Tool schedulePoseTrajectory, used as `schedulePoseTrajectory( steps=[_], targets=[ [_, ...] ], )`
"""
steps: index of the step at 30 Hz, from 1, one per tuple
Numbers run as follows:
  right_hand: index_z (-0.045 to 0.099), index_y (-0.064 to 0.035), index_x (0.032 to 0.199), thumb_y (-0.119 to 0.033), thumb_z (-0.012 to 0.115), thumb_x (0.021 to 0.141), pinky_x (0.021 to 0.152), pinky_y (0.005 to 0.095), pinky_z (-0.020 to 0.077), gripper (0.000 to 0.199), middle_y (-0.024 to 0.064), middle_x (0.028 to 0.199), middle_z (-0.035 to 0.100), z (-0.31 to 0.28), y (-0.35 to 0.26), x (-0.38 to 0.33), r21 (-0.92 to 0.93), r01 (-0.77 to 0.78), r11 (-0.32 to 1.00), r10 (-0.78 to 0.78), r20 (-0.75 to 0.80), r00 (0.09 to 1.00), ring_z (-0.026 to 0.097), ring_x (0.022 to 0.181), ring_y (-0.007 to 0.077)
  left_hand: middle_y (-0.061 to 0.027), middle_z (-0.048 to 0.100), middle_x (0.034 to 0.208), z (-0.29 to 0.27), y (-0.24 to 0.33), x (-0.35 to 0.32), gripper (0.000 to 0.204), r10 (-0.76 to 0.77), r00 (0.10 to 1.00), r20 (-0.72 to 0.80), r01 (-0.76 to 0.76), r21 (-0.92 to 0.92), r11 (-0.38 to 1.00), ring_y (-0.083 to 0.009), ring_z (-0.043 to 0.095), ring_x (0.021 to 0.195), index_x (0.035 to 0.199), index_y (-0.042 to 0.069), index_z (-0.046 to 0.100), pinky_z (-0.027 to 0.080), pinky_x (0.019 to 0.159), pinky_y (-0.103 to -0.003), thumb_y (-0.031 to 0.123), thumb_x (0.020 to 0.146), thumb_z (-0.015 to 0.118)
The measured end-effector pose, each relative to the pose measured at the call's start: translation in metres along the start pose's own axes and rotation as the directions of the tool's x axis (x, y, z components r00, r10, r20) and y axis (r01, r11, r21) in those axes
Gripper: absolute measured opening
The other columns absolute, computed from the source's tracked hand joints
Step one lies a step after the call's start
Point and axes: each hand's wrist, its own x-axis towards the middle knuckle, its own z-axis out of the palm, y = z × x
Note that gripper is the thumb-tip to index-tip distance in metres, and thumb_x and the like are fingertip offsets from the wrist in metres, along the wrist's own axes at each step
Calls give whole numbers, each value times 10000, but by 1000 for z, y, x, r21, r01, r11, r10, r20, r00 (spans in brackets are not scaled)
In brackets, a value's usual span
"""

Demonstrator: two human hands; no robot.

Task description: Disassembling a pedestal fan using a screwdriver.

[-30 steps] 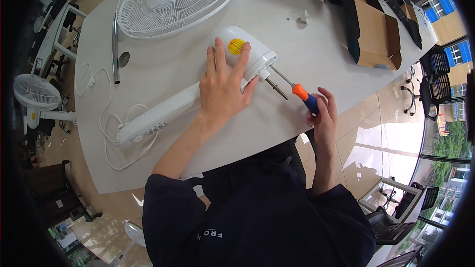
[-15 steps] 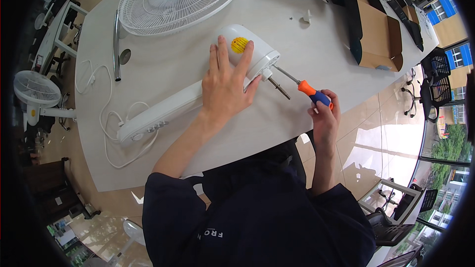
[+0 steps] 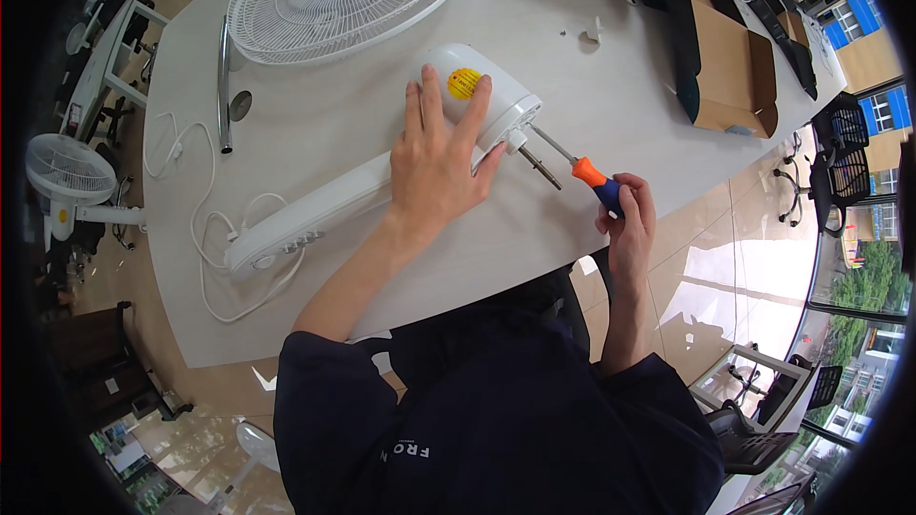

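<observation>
White fan motor housing [image 3: 482, 100] lies under the flat left hand [image 3: 434, 167]; right hand [image 3: 625, 219] grips a screwdriver [image 3: 582, 172].

Open carton and a yellow sticker

A brown cardboard box [image 3: 730, 67] lies open near the worktop's [image 3: 611, 95] far right edge, flaps spread, a dark lining showing along its left side. A round yellow label [image 3: 464, 83] with small red print sits on the white fan motor housing [image 3: 496, 100], between two fingers of the left hand [image 3: 434, 167].
</observation>
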Motion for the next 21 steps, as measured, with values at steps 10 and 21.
schedulePoseTrajectory(
  steps=[10, 21],
  targets=[
    [494, -8, 1303, -223, 491, 1032, 638, 289, 510, 346, 123, 1112, 577, 1, -19, -5, -257, -122, 959, 103, -87, 991, 613, 735, 155, -404, 348, 1503, 0, 0, 1, 769, 4, 1000, 9, -4, 7, 1000, -587, 480, 1290, 1516, 205, 486, 570, 907, -555, 368, 822, 776],
    [525, -12, 1179, -227, 448, 1068, 578, 254, 450, 253, 73, 966, 564, 7, 14, 1, -140, 289, 947, -305, -109, 946, 541, 661, 117, -406, 356, 1495, 0, 1, 1, 767, 1, 1000, 6, -1, 2, 1000, -590, 484, 1284, 1519, 211, 485, 570, 902, -556, 376, 828, 775]
  ],
)
